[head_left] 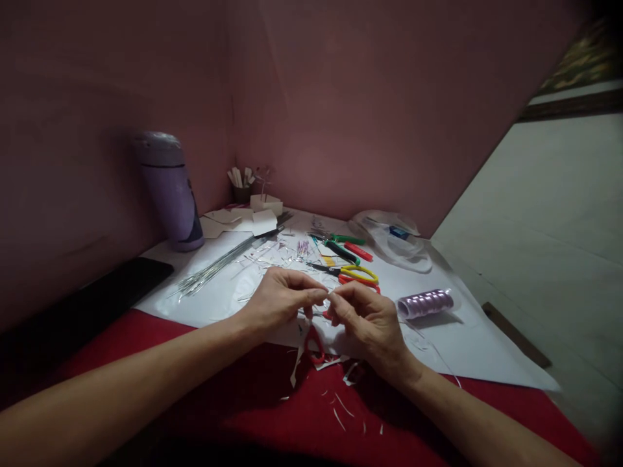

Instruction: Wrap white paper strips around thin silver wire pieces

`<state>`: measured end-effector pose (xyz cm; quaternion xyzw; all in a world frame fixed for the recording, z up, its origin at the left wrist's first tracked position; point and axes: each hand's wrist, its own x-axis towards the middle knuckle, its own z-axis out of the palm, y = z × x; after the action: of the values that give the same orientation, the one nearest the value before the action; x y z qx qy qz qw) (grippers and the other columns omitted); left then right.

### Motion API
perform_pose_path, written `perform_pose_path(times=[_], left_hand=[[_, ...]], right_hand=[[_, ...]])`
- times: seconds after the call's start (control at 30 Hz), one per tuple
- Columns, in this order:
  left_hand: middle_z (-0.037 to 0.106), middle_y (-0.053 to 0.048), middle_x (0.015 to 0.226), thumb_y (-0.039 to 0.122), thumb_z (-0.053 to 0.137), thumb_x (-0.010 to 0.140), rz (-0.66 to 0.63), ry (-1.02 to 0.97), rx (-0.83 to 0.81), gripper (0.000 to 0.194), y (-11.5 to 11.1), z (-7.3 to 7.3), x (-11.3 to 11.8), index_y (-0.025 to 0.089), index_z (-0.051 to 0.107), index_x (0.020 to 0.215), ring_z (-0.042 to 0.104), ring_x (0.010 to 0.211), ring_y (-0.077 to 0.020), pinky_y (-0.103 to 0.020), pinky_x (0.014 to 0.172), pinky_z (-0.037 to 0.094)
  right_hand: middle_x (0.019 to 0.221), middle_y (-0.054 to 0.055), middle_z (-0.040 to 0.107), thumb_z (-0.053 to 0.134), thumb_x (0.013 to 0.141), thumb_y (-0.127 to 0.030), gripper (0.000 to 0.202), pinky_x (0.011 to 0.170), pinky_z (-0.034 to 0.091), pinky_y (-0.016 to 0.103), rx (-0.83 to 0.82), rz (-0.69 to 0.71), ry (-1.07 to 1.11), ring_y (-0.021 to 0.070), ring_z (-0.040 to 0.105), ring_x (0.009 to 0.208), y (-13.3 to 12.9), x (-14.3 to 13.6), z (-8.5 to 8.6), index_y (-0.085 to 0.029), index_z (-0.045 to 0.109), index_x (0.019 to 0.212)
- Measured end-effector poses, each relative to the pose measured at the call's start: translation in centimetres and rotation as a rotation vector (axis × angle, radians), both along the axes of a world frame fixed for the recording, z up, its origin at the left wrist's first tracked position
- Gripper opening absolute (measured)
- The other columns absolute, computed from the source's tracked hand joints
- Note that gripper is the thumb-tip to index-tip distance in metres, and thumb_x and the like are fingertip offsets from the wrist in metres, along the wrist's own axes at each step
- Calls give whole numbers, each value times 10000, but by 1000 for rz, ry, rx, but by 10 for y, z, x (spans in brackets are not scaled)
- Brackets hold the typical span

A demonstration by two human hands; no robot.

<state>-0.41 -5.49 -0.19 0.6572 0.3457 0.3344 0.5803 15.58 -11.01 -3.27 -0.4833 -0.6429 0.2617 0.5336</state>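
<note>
My left hand (287, 295) and my right hand (367, 318) meet fingertip to fingertip above the front part of a white paper sheet (487, 347). Both are closed in a pinch; whatever sits between the tips is too small to make out. Under them lies a pair of red-handled scissors (315, 344), partly hidden by the hands. Just behind are scissors with yellow and red handles (359, 274). Right of my right hand rests a spool of shiny purple ribbon or thread (428, 303), with a thin strand trailing near it.
A purple bottle (172, 194) stands at the left, near a bundle of thin wires (217, 263). Pliers with dark green handles (343, 251), a red tool (359, 251) and a clear plastic bag (389, 237) lie behind. Scraps litter the paper and red cloth (272, 415).
</note>
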Motion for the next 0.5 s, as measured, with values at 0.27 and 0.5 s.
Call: perform_pose_path(times=[0.27, 0.5], left_hand=[[560, 13, 511, 283, 618, 742, 48, -100, -88, 184, 0, -7, 5, 123, 568, 666, 457, 390, -56, -169, 367, 308], [634, -45, 629, 237, 598, 749, -11, -210, -163, 167, 2, -8, 5, 134, 489, 678, 609, 463, -130, -189, 344, 386]], right_hand=[[670, 9, 600, 453, 887, -247, 204, 566, 421, 252, 94, -59, -316, 128, 542, 600, 11, 19, 18, -164, 621, 807], [768, 68, 612, 489, 643, 21, 231, 611, 360, 299, 10, -289, -924, 191, 521, 710, 48, 69, 20, -169, 578, 740]])
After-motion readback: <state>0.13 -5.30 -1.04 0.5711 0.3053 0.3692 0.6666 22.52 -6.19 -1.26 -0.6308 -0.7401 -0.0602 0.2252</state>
